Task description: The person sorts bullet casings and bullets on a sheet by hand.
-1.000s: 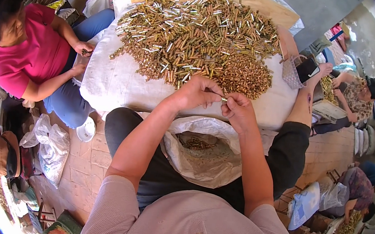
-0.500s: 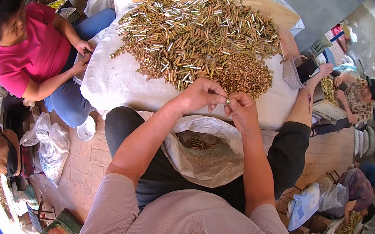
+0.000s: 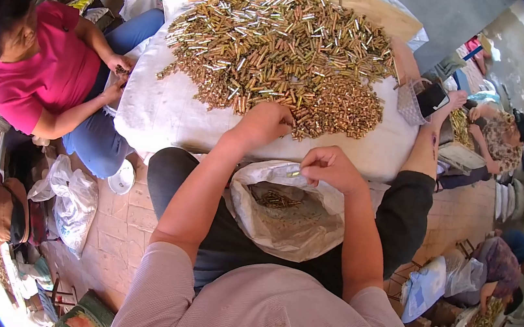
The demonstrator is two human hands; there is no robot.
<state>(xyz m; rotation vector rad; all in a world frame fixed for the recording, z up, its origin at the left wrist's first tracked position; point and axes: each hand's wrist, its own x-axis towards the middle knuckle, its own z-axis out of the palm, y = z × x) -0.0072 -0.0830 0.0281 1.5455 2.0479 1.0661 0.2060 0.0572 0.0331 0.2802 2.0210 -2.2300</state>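
Note:
A wide heap of small brass-coloured metal tubes (image 3: 275, 54) covers the white-clothed table, with shorter coppery pieces (image 3: 347, 112) gathered on its near right side. At the heap's near edge, my left hand (image 3: 262, 124) has its fingers curled in; what they pinch is hidden. My right hand (image 3: 335, 168) hovers over the far rim of an opened white sack (image 3: 291, 249), thumb and forefinger slightly apart. Just off those fingertips is one small pale-gold metal tube (image 3: 293, 174), seemingly clear of them. More metal pieces (image 3: 275, 199) lie inside the sack, which rests between my legs.
A co-worker in a pink top (image 3: 47, 72) sits at the table's left, handling small pieces. On the right edge are a woven basket (image 3: 408, 103) and a dark phone (image 3: 431, 98). A white bucket (image 3: 121, 178) stands on the brick floor. Other people work at the far right.
My hands, together around one metal tube before, have parted. The left has moved left to the heap's edge; the right has come down nearer the sack with the tube.

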